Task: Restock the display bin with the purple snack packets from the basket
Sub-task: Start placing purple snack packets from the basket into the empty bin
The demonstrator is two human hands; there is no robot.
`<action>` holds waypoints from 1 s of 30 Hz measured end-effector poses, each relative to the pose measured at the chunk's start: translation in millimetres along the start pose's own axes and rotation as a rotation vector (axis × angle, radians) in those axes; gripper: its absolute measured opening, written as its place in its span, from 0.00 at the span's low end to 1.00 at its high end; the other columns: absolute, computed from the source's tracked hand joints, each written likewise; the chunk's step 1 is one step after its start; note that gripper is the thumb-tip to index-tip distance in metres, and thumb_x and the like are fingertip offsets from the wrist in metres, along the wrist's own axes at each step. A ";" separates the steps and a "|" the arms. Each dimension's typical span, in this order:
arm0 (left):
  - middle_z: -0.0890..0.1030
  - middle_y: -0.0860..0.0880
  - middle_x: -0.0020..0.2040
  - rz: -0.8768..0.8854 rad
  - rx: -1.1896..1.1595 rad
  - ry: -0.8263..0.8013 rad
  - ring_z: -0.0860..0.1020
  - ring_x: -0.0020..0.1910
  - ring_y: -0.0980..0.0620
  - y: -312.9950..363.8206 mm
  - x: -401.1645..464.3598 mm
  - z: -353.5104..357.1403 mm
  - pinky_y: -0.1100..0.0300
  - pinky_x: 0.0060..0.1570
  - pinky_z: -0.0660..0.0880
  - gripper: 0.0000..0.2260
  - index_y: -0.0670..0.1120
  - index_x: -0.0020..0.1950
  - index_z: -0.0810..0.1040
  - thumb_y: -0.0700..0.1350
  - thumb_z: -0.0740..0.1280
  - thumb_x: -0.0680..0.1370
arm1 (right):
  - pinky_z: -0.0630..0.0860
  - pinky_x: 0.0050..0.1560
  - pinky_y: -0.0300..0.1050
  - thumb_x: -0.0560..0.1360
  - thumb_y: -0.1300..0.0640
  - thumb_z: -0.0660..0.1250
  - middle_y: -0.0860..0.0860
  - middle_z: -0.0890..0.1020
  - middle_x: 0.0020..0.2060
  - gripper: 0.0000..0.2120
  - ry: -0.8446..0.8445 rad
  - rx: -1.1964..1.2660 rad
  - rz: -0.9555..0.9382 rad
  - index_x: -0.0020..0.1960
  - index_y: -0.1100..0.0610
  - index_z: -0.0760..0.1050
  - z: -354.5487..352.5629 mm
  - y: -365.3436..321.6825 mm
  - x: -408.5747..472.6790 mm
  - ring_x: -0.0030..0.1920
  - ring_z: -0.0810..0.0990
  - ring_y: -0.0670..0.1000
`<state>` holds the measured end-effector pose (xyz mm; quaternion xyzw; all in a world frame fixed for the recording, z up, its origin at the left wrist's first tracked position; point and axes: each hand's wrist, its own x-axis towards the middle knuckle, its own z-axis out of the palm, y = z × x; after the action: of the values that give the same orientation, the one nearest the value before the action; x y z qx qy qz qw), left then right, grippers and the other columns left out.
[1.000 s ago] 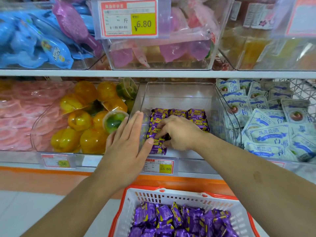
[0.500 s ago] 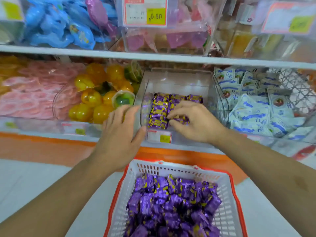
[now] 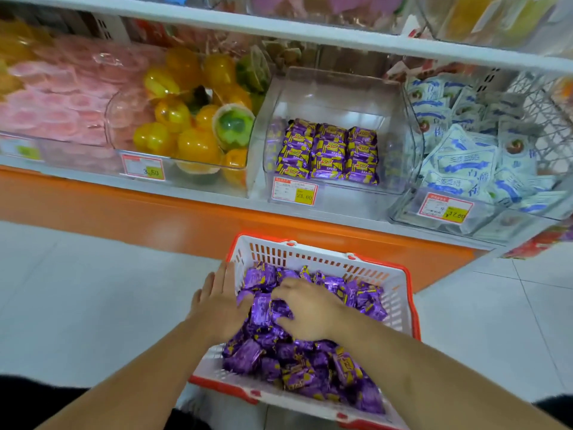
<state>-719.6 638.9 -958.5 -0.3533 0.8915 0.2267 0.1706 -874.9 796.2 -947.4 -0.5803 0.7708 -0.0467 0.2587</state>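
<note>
head view:
basket (image 3: 400, 293): white mesh with red rim, sat on the floor below the shelf, heaped with loose purple snack packets (image 3: 310, 364).
left hand (image 3: 218, 305): at the basket's left wall, fingers straight and together, thumb side against the heap; nothing gripped that I could see.
right hand (image 3: 307, 310): palm down on the heap, fingers spread and bent into the packets; whether it had hold of one, couldn't tell.
display bin (image 3: 400, 144): clear plastic, on the lower shelf, yellow price tag (image 3: 294, 193) on front.
bin contents: stocked packets (image 3: 328, 152) lay in three neat rows on the bin floor.
neighbours: yellow jelly cups (image 3: 173, 131) in the bin to the left, blue-white sachets (image 3: 465, 159) to the right.
</note>
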 end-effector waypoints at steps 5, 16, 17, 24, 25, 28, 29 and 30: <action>0.23 0.56 0.78 -0.057 -0.028 -0.090 0.29 0.80 0.47 -5.0 10.1 21.5 0.44 0.80 0.40 0.39 0.52 0.82 0.30 0.70 0.47 0.81 | 0.72 0.70 0.56 0.76 0.43 0.70 0.52 0.70 0.72 0.35 -0.009 0.013 0.028 0.77 0.56 0.65 60.6 -2.6 36.0 0.70 0.70 0.58; 0.18 0.63 0.71 -0.069 -0.125 -0.213 0.25 0.77 0.52 -4.8 15.6 11.8 0.43 0.78 0.38 0.36 0.60 0.82 0.33 0.72 0.44 0.80 | 0.73 0.66 0.55 0.74 0.43 0.73 0.50 0.75 0.66 0.37 0.134 0.081 0.183 0.77 0.54 0.65 120.0 -10.3 67.8 0.66 0.72 0.57; 0.18 0.64 0.72 -0.068 -0.138 -0.219 0.25 0.77 0.52 -3.8 15.2 10.3 0.43 0.78 0.38 0.36 0.60 0.82 0.34 0.72 0.44 0.80 | 0.73 0.65 0.55 0.74 0.44 0.73 0.50 0.76 0.66 0.36 0.145 0.094 0.181 0.77 0.54 0.66 116.8 -11.0 66.5 0.65 0.73 0.57; 0.31 0.56 0.81 -0.123 -0.130 -0.074 0.36 0.82 0.47 9.5 10.0 5.2 0.42 0.79 0.43 0.34 0.55 0.84 0.43 0.68 0.46 0.82 | 0.75 0.64 0.51 0.70 0.43 0.77 0.49 0.78 0.66 0.34 0.214 0.317 0.203 0.73 0.48 0.69 41.4 -4.6 28.6 0.67 0.74 0.53; 0.38 0.52 0.83 -0.133 -0.124 -0.004 0.40 0.82 0.46 18.7 8.1 0.8 0.42 0.80 0.44 0.33 0.53 0.83 0.46 0.66 0.46 0.83 | 0.74 0.65 0.50 0.70 0.42 0.77 0.48 0.78 0.66 0.35 0.226 0.325 0.191 0.73 0.47 0.69 25.8 -3.3 20.1 0.67 0.74 0.52; 0.61 0.44 0.80 -0.048 -0.220 0.129 0.58 0.80 0.44 52.3 3.6 -30.7 0.43 0.77 0.56 0.28 0.49 0.79 0.59 0.62 0.51 0.84 | 0.69 0.72 0.44 0.70 0.47 0.79 0.46 0.77 0.70 0.37 0.277 0.317 0.139 0.75 0.49 0.70 -28.8 -1.3 -7.8 0.70 0.73 0.47; 0.68 0.42 0.76 0.005 -0.308 0.114 0.66 0.75 0.42 64.1 3.5 -46.4 0.45 0.74 0.63 0.26 0.49 0.77 0.62 0.62 0.53 0.83 | 0.68 0.73 0.41 0.69 0.48 0.80 0.45 0.77 0.70 0.37 0.309 0.304 0.111 0.75 0.50 0.71 -50.0 -1.6 -18.3 0.70 0.73 0.46; 0.74 0.42 0.71 0.041 -0.399 0.077 0.71 0.70 0.41 75.6 2.2 -63.8 0.48 0.69 0.68 0.25 0.49 0.73 0.65 0.63 0.54 0.83 | 0.67 0.72 0.38 0.69 0.49 0.80 0.45 0.77 0.70 0.37 0.353 0.292 0.088 0.75 0.50 0.72 -71.1 -2.0 -28.6 0.69 0.73 0.44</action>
<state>-783.8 653.2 -884.5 -0.3701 0.8419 0.3884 0.0582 -899.9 805.6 -875.5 -0.4854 0.8137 -0.2473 0.2026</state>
